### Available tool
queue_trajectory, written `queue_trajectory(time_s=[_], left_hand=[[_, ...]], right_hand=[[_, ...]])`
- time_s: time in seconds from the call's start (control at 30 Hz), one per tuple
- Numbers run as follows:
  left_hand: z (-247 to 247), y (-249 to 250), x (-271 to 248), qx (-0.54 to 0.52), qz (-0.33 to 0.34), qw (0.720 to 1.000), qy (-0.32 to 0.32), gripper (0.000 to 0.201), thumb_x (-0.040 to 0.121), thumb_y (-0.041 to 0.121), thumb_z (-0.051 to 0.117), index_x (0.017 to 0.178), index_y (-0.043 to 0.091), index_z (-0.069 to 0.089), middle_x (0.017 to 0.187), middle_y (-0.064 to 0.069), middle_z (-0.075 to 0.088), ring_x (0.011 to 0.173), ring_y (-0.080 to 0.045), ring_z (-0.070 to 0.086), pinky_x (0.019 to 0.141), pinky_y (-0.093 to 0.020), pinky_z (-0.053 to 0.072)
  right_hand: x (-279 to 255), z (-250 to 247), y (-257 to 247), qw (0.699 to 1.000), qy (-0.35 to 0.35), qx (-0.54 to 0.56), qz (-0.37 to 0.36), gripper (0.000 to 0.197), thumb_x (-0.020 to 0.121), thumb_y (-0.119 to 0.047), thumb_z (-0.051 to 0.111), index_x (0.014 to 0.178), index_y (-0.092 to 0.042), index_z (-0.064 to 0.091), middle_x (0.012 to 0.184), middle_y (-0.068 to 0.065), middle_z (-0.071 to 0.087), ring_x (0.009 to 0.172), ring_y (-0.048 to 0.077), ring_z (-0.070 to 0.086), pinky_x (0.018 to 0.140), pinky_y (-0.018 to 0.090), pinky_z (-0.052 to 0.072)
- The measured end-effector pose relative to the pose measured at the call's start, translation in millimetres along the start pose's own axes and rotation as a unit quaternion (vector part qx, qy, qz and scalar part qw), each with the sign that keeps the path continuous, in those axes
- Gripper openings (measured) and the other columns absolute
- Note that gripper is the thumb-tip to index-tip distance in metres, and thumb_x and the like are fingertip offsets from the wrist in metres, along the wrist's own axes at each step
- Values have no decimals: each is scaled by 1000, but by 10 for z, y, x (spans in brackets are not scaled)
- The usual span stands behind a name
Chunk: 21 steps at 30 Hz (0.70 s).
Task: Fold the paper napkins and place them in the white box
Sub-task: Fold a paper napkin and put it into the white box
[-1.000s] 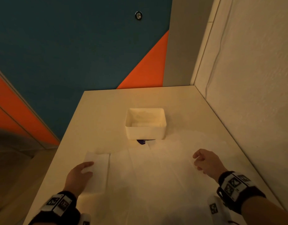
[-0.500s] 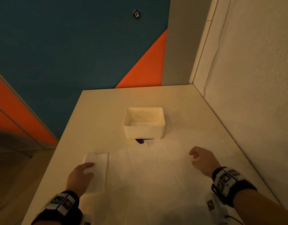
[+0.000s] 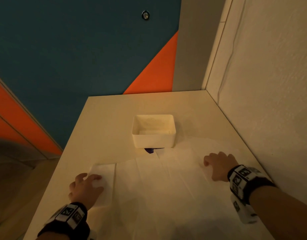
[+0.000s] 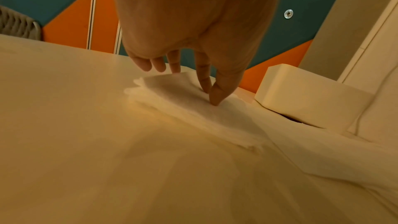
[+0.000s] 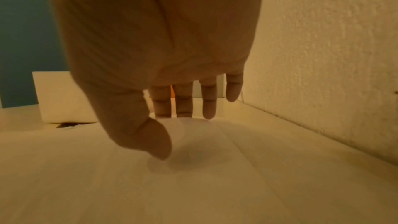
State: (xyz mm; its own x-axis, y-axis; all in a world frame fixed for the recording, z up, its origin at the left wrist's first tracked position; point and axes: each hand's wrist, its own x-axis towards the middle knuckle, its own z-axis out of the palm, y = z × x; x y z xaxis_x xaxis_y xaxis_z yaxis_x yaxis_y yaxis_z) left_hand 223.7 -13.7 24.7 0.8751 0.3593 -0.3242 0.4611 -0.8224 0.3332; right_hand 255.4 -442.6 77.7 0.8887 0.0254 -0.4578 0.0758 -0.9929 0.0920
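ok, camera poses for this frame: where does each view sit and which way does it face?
Head: worn high, faces forward and down at the table; shows both hands, wristbands, white box.
Left wrist: low, along the left hand to fingertips on the folded napkin.
Right wrist: low, along the right hand above spread napkins.
Shared: all three show the white box.

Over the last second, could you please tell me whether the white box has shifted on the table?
No. The white box keeps the same spacing from the table's far edge, with the same purple scrap showing beneath its near wall.
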Motion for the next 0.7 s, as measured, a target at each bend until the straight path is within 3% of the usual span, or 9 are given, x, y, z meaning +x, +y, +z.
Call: queue_trajectory(time_s=[0.13,0.27,0.37,0.43,0.57,0.63,0.7], left_hand=[[-24,21,-8,-8,-21,1000,-1,42,80,34,69,119,34,55,141,-2,32,124,-32,33,104,-43,31],[-42,24,13,-8,-36,999,-10,56,80,37,69,131,27,47,141,-4,34,123,-33,36,102,-43,32],[-51,25,27,-7,-40,999,-22,60,81,39,67,134,25,44,142,-5,34,124,-33,38,101,-44,33],[-55,38,20,-4,-44,999,-21,62,81,39,67,136,23,43,142,-5,34,125,-33,38,102,-44,33],[-93,177,-33,-3,-24,999,29,67,82,41,66,140,21,39,143,-8,34,126,-34,35,103,-47,33],[-131,328,-74,-41,31,998,24,64,81,48,65,136,24,44,141,-7,39,126,-33,36,104,-48,34],[-187,518,-127,-135,95,986,-25,64,68,64,60,123,33,55,134,-2,50,124,-27,43,106,-47,35]], right_hand=[[-10,-60,46,1000,11,-17,-8,15,86,-28,54,92,-35,43,110,-8,44,113,18,42,93,36,30],[-76,-223,34,999,18,15,-24,7,84,-33,54,85,-34,48,95,-13,49,100,14,49,91,36,28],[-145,-324,-3,992,95,77,-35,18,85,-31,53,72,-31,41,76,-11,50,84,14,53,86,33,26],[-196,-399,-56,977,160,131,-51,16,87,-29,53,75,-30,43,72,-10,52,78,15,54,86,32,31],[-272,-602,-216,909,224,342,-84,14,89,-22,60,81,-24,49,65,7,57,58,20,48,57,26,38],[-304,-715,-308,857,250,442,-90,18,89,-18,62,80,-25,49,57,3,51,51,16,43,50,19,36],[-358,-832,-420,791,253,548,-95,11,91,-12,60,85,-18,53,59,6,58,52,15,51,51,23,40]])
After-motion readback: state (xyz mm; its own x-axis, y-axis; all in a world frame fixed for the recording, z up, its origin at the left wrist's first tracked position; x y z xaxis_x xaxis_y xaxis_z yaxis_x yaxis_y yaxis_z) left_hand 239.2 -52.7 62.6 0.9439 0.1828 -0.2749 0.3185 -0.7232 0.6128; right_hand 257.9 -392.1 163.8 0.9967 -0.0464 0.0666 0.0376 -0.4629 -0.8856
